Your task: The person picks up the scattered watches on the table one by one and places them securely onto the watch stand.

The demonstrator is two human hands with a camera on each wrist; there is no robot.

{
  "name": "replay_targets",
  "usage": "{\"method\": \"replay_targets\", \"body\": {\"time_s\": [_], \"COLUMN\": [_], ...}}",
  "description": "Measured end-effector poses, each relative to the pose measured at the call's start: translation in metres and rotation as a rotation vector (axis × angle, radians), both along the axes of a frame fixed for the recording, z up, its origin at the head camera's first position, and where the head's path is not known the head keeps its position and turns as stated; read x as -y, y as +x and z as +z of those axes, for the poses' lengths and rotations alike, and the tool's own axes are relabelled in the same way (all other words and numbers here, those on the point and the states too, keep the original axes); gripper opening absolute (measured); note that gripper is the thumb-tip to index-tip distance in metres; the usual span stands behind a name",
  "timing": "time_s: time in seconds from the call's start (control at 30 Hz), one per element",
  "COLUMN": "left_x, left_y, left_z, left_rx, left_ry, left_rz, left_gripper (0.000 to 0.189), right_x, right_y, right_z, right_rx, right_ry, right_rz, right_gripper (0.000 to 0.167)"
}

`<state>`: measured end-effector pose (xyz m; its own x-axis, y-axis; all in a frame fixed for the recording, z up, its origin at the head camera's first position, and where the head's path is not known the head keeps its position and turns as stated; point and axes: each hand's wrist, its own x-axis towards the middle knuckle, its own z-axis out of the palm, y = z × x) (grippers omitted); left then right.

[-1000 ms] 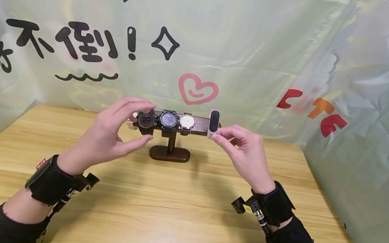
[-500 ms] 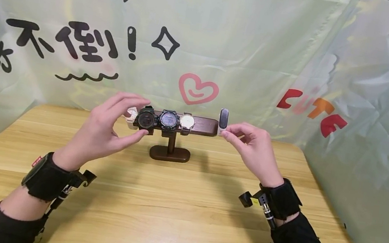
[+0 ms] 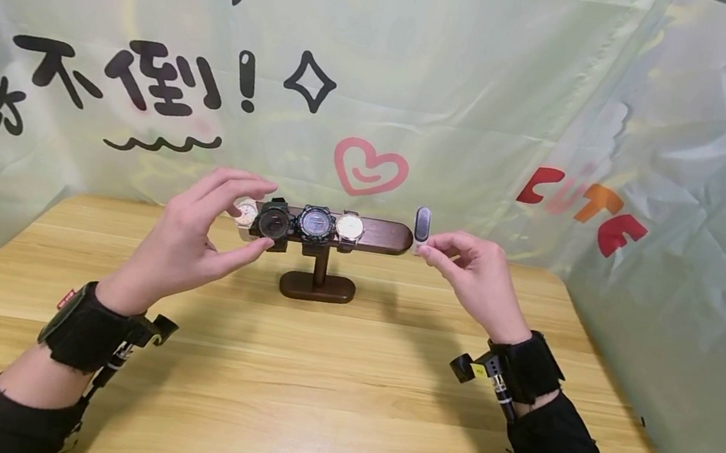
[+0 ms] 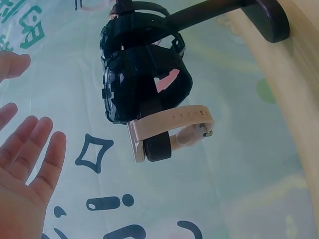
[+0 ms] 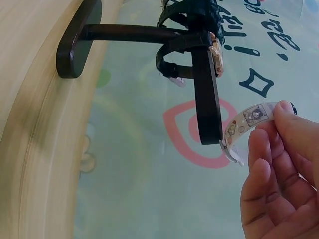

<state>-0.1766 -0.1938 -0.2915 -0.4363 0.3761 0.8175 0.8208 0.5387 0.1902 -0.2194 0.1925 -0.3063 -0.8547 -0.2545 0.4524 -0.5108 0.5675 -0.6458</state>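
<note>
My right hand (image 3: 474,277) pinches a fitness band (image 3: 422,224) by thumb and fingertips, just off the right end of a dark wooden watch stand (image 3: 386,236). The band's dark screen faces me; its pale strap with printed pictures (image 5: 255,115) curves beside the bar's end in the right wrist view. On the bar sit a pale-strapped watch (image 4: 174,119), two chunky black watches (image 3: 274,222) and a round light-faced watch (image 3: 349,228). My left hand (image 3: 184,232) hovers at the stand's left end, fingers and thumb spread apart, with nothing between them; the left wrist view has it apart from the watches.
The stand's oval foot (image 3: 317,290) rests near the back of a light wooden table (image 3: 326,392). Behind and to the right hangs a pale green cloth (image 3: 495,82) with printed lettering. Each wrist wears a black strap with a small camera (image 3: 465,367).
My right hand has drawn the fitness band rightward, from in front of the bar to just past its end. My left hand has shifted slightly left, away from the watches.
</note>
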Motion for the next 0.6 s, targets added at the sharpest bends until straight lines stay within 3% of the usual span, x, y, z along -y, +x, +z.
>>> {"method": "replay_targets", "body": {"time_s": [0.6], "left_x": [0.001], "left_y": [0.001], "left_z": [-0.001], "left_rx": [0.025], "left_ry": [-0.025], "left_rz": [0.017], "left_gripper": [0.061], "right_x": [0.001], "right_y": [-0.01], "right_z": [-0.016], "right_rx": [0.065], "right_ry": [0.064], "right_rz": [0.039], "right_gripper": [0.015]}}
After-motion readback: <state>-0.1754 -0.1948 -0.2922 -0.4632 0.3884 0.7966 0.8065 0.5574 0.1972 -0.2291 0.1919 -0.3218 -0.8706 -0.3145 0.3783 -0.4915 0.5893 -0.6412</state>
